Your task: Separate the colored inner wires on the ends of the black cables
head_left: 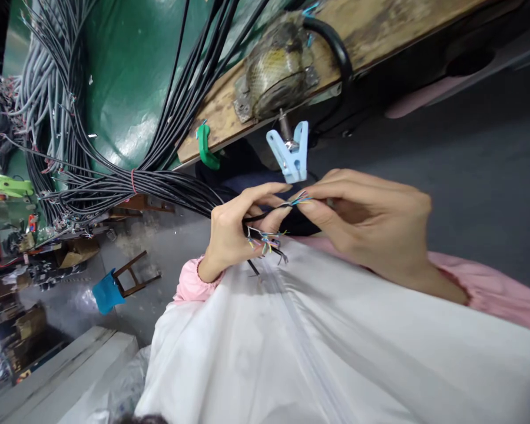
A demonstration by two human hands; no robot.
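Note:
My left hand (pixel 242 227) is closed around a bundle of black cables (pixel 176 187), whose stripped ends hang out below the fingers. Between its thumb and forefinger one cable end points to the right. My right hand (pixel 371 221) pinches the thin colored wires (pixel 301 198) that fan out of that cable end. More bare colored wire ends (pixel 265 240) show under the left thumb. A light blue clip (pixel 289 154), fixed on the shaft of a small motor (pixel 277 65), sits just above both hands without touching them.
A wooden board (pixel 380 29) carries the motor at the edge of the green table (pixel 123 76). Grey cables (pixel 48 88) lie piled at left. A green clamp (pixel 206 147) grips the board edge. A blue stool (pixel 108 291) stands on the floor. White cloth (pixel 265 341) covers my lap.

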